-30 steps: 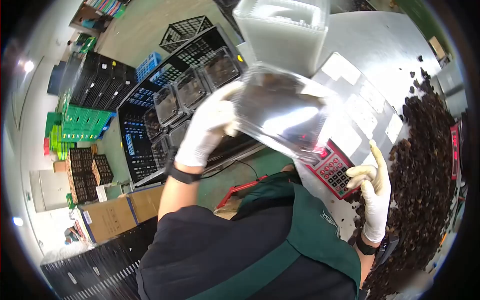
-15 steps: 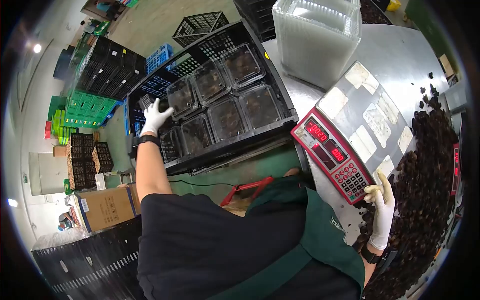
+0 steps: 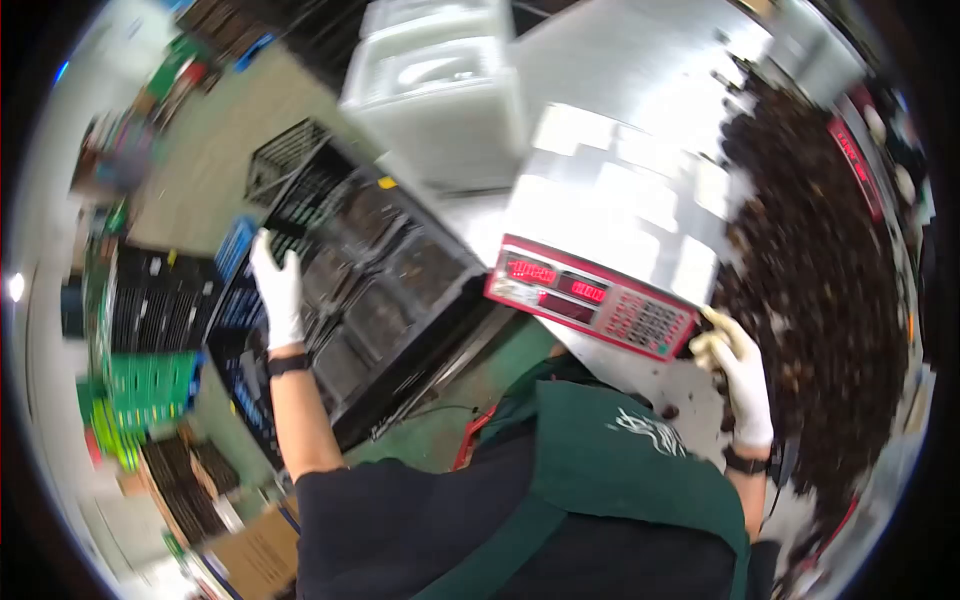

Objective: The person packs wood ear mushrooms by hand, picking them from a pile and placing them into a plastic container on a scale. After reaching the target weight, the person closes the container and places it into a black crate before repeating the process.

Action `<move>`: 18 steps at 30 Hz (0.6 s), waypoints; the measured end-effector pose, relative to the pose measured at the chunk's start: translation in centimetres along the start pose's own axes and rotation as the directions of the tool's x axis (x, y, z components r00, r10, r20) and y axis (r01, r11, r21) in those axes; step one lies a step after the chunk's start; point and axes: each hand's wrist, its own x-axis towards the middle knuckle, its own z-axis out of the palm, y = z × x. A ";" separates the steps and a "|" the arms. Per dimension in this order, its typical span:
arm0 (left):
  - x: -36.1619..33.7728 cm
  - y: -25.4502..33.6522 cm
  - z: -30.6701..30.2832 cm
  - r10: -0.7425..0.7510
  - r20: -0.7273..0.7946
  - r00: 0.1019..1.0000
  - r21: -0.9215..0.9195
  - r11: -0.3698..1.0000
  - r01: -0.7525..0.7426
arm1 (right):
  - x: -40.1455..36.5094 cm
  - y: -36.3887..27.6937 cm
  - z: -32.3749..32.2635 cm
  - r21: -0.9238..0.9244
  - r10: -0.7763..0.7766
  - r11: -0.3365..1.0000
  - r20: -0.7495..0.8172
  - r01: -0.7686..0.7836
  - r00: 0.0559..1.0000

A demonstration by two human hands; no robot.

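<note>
My left hand (image 3: 278, 290), in a white glove, is open with thumb and fingers spread. It is over the left side of a black plastic crate (image 3: 405, 375) and overlaps its rim in this view. Inside the crate sit clear lidded boxes (image 3: 375, 315) with dark contents, in rows. My gloved right hand (image 3: 738, 375) is at the lower right corner of a red and silver digital scale (image 3: 600, 290). Its fingers are partly bent, fingertips stained yellowish, right at the keypad end. The scale's red digits are blurred, and pale label patches cover its plate.
A large heap of dark brown pieces (image 3: 820, 300) covers the right of the metal table (image 3: 610, 50). Stacked clear containers (image 3: 440, 110) stand behind the scale. Black crates (image 3: 165, 300), green crates (image 3: 150, 385) and a cardboard box (image 3: 255, 555) are at the left.
The view has turned, so the scale and crate appear farther left. My left hand has drawn from over the boxes to the crate's left side. My right hand stays by the scale's corner.
</note>
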 end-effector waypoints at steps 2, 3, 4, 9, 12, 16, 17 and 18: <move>4.8 14.0 -1.8 0.247 -0.061 0.967 -0.174 0.952 -0.254 | -0.3 -0.3 0.1 0.011 -0.037 0.999 0.022 0.037 0.999; 6.1 19.5 -2.3 0.329 -0.088 0.940 -0.280 0.898 -0.340 | -0.5 0.1 0.2 0.032 -0.094 0.995 0.029 0.093 0.995; 7.3 23.8 -2.7 0.480 -0.085 0.873 -0.173 0.856 -0.487 | -1.1 -0.4 0.7 0.084 -0.104 0.991 0.012 0.103 0.994; 11.6 30.5 0.8 0.718 0.278 0.639 -0.011 0.667 -0.745 | -3.3 2.8 0.6 -0.030 0.010 0.999 -0.039 -0.011 0.999; 14.6 27.9 2.6 0.471 0.345 0.812 -0.217 0.881 -0.419 | -6.4 6.6 -0.3 -0.062 0.018 0.998 -0.201 -0.031 0.979; 17.8 27.7 2.0 0.452 0.431 0.781 -0.249 0.891 -0.378 | -10.6 11.2 -2.6 0.082 0.014 0.996 -0.509 0.032 0.861; 19.2 26.9 1.9 0.415 0.445 0.794 -0.178 0.909 -0.376 | -11.4 12.8 -3.1 0.089 0.031 0.996 -0.627 0.032 0.779; 20.1 26.6 1.2 0.409 0.526 0.746 -0.162 0.909 -0.384 | -12.2 13.1 -3.5 -0.032 -0.001 0.999 -0.732 -0.032 0.681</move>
